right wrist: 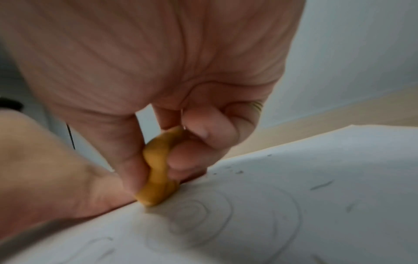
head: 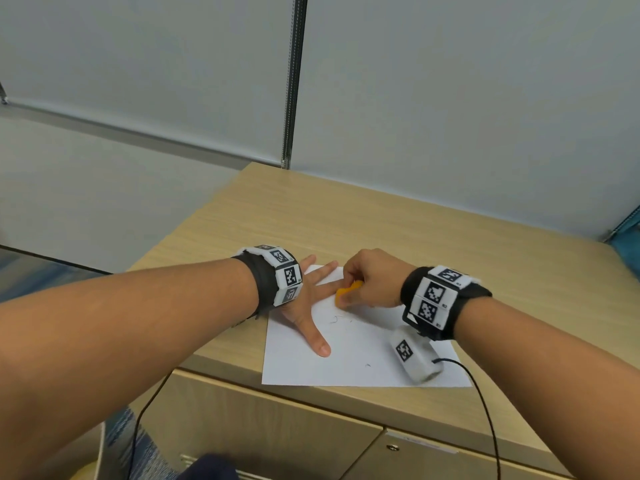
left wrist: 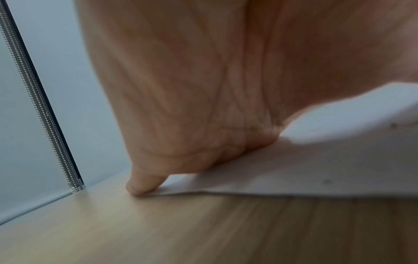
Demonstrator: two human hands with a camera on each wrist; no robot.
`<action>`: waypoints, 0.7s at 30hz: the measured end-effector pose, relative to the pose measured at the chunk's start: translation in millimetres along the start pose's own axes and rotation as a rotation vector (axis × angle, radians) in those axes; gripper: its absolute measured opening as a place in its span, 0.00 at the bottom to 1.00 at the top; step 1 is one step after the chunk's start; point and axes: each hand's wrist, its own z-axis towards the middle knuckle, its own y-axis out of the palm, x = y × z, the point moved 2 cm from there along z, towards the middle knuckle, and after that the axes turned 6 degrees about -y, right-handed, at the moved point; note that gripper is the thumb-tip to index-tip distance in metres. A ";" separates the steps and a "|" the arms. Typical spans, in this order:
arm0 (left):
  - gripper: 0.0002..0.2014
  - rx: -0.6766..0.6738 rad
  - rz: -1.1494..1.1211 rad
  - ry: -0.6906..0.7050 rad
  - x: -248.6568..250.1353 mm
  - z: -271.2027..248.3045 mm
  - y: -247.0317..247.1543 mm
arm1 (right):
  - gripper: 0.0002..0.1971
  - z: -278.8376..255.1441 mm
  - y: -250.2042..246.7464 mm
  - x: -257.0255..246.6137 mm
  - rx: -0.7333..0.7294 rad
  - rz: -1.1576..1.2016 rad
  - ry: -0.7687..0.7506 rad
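Desk: L hand flat on paper, R hand pinches orange eraser.

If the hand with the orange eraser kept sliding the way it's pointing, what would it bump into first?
Most likely the left hand: its fingers lie flat on the paper, right beside the orange eraser that the right hand pinches. The gap looks tiny, but depth is unclear.

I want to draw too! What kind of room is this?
Probably an office: a wooden cabinet with a keyhole, plain grey partition walls, and a sheet of paper where the right hand presses an orange eraser.
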 end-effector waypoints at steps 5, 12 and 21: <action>0.64 -0.018 0.027 -0.014 1.1 -1.2 -2.0 | 0.13 -16.9 15.4 -19.6 -0.200 0.023 -0.100; 0.67 0.014 0.008 0.003 -2.0 5.0 2.2 | 0.12 -4.6 0.5 3.2 0.065 0.013 0.022; 0.67 0.001 0.017 -0.013 -1.2 3.3 0.4 | 0.12 -1.1 -3.2 2.9 0.005 0.089 0.083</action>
